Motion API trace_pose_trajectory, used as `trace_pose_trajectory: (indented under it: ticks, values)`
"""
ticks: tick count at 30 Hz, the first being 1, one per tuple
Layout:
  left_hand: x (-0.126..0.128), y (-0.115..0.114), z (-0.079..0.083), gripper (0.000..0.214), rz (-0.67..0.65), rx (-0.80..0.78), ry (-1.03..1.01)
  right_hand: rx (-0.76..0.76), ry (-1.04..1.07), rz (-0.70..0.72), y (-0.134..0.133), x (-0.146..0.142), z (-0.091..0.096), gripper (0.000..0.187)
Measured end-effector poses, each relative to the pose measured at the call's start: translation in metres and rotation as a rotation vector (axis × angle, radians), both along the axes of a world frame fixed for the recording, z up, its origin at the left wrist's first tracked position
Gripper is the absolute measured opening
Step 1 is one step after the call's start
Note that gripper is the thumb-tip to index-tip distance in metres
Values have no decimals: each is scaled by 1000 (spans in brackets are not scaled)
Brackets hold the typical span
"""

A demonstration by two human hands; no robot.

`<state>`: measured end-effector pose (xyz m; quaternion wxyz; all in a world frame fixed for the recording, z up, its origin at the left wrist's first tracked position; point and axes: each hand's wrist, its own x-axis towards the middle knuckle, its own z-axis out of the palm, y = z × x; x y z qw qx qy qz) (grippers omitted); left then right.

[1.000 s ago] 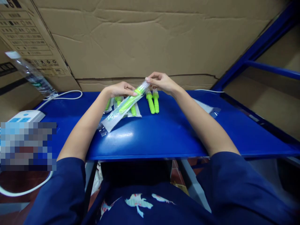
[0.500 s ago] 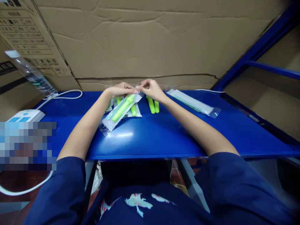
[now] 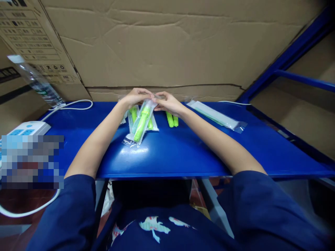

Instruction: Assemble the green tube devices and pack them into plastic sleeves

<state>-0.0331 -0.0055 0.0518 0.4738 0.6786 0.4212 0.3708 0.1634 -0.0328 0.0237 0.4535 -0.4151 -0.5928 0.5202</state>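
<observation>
Between my hands, a clear plastic packet [image 3: 141, 124] with a lime-green, pen-like stick inside hangs tilted, its lower end toward me. My left hand [image 3: 137, 97] is closed on the packet's upper end from the left. From the right, my right hand [image 3: 169, 103] pinches the same end, fingertips meeting the left ones. Behind it lie more packed green sticks [image 3: 133, 112], partly covered. Two loose lime-green sticks [image 3: 172, 120] rest just below my right hand, their far ends hidden by it.
A long clear packet with white and pale green contents [image 3: 214, 114] lies to the right on the blue table [image 3: 167, 153]. At the left stand a plastic bottle [image 3: 39, 83] and a white power strip [image 3: 31, 128] with a cable. Cardboard [image 3: 162, 52] walls the back; a blue frame [image 3: 285, 52] rises right.
The held packet has swung to a steeper angle, its lower end moving right and slightly away from me. My right hand has turned, with its fingers lower around the packet's top.
</observation>
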Motion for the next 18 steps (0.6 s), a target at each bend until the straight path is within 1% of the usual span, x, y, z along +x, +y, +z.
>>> trace_pose_trajectory:
  ticks: [2,5,9,12,14,15,18]
  values:
    - [0,1,-2,29,9,-4,-22,42,41,26,-1,-1,0,46]
    - [-2,3,-4,36,-1,-7,-45,101,53,9,1,2,-1,49]
    - [-7,3,-3,39,-36,-37,-53,105,31,-11,7,8,-2,49]
    - [-9,1,1,38,-67,-69,-57,96,36,-18,7,9,-2,45]
    - [-10,0,4,34,-86,-96,-74,125,31,-14,5,8,0,42]
    - [-10,-1,5,36,-94,-111,-87,154,24,-15,3,7,0,40]
    - [-9,0,7,50,-90,-128,-93,242,-5,-27,-1,4,2,31]
